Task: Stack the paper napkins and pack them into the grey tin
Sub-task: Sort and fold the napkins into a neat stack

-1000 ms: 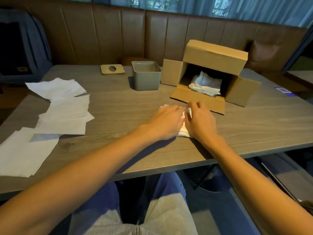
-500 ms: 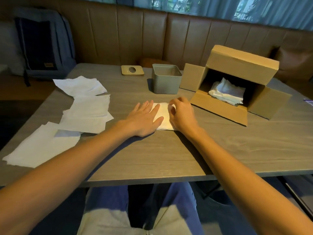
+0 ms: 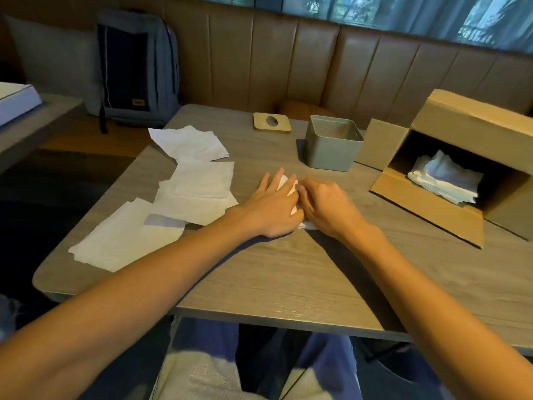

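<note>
Head view: a person's left hand (image 3: pixel 274 206) lies flat, fingers straight, on a folded napkin (image 3: pixel 288 186) at mid-bench (image 3: pixel 288 269). The right hand (image 3: pixel 326 209), fingers curled, appears to pinch the napkin's right edge. The grey tin (image 3: pixel 331 151) stands open just beyond both hands, slightly to the right, i.e. nearer the right hand. Loose napkins (image 3: pixel 199 189) lie spread to the left, nearer the left hand & not yet stacked.
</note>
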The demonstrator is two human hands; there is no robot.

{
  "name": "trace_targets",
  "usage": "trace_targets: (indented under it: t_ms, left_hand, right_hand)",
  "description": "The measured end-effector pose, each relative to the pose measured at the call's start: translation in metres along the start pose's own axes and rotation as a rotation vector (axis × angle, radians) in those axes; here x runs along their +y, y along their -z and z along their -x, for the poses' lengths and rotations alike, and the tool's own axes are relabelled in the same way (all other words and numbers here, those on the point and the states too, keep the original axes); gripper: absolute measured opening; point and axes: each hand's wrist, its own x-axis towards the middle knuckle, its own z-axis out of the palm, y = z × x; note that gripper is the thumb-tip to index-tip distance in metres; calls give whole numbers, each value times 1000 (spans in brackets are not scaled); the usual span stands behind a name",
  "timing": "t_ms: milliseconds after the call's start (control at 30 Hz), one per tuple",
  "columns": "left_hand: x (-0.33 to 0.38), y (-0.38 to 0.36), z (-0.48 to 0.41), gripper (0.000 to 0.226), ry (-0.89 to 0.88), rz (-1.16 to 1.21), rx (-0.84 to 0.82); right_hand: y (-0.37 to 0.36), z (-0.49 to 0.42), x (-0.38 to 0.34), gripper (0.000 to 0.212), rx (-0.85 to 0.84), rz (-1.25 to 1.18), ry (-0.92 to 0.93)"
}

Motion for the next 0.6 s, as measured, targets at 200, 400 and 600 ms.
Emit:
trace_targets:
  t_ms: [200,400,600]
  left_hand:
    - [-2,12,5,63,97,32,-139]
    - [-50,55,34,42,192,214,85]
    - [-132,71,78,43,622,190,192]
  right_hand:
    - [-3,0,3,37,-132,100,-11]
    - [8,-51,-50,44,-30,-123,-62]
    - [-22,-109,-111,37,-190,-344,-285]
